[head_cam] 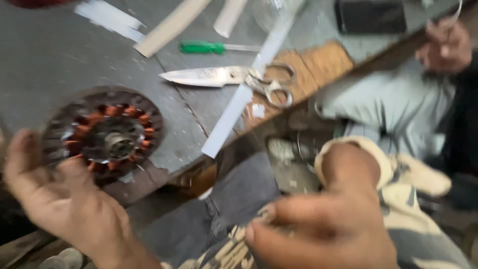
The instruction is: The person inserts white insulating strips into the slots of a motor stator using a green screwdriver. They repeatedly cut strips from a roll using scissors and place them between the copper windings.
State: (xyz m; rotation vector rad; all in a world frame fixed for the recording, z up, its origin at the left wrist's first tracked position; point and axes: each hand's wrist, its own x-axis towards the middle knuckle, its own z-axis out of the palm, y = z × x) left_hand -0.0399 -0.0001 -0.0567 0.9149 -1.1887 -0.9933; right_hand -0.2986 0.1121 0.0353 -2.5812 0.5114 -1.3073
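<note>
A round motor stator (107,134) with copper-coloured windings and a metal hub lies on the grey worktable (50,65) near its front edge. My left hand (59,199) is at the stator's lower left rim, fingers spread, the thumb touching or nearly touching it; motion blur hides the exact contact. My right hand (323,224) is low at the right, off the table, over my lap, with its fingers curled; whether it holds anything is unclear.
Metal scissors (229,77), a green-handled screwdriver (209,48), a long white strip (249,89) and pale paper strips (169,25) lie on the table. A dark flat device (371,16) sits at the back. Another person sits at right, one hand (445,47) raised.
</note>
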